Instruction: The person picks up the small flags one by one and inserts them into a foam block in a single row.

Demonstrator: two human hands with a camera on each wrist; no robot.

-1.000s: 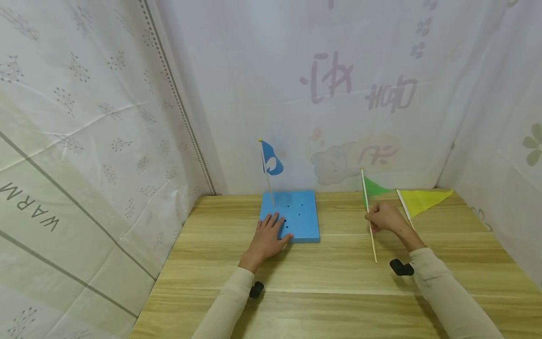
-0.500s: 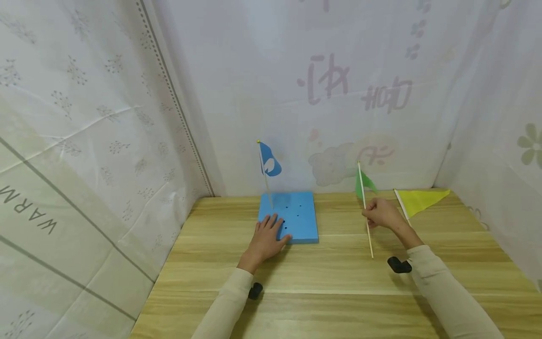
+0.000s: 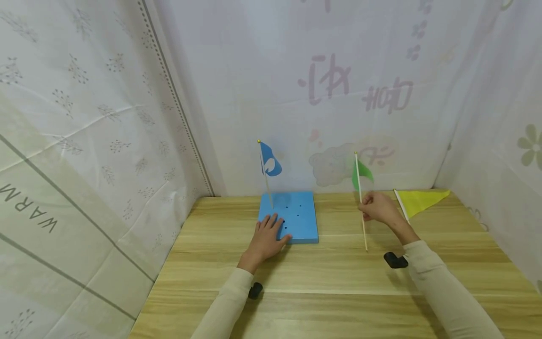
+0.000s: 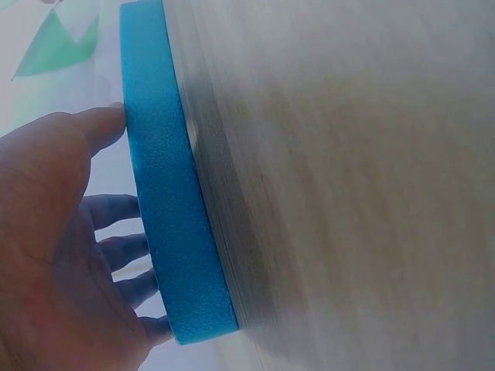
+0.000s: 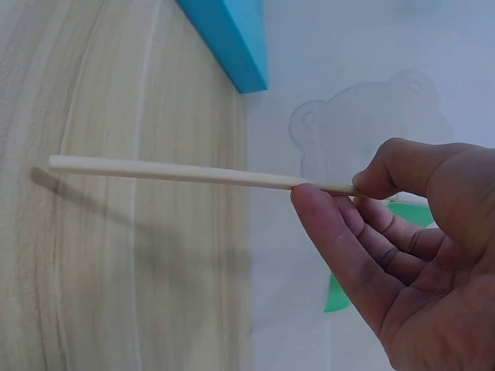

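Observation:
My right hand (image 3: 378,208) pinches the wooden stick of a small green flag (image 3: 363,174) between thumb and fingers. The stick stands nearly upright, and its lower end shows above the table in the right wrist view. My left hand (image 3: 267,238) rests with spread fingers on the near left part of a blue foam block (image 3: 302,228). Several small holes dot the top of this block. At its far left a blue flag (image 3: 271,160) with a white mark stands upright on its stick. Part of the block lies hidden under my left hand.
A yellow pennant flag (image 3: 423,201) is at the back right, its stick partly behind my right hand and wrist. The wooden table (image 3: 322,301) meets a printed curtain (image 3: 254,70) at the back, with more curtain on both sides.
My right hand has moved a little left and away from me, raising the green flag, whose cloth has swung round its stick. The left hand keeps its place on the block.

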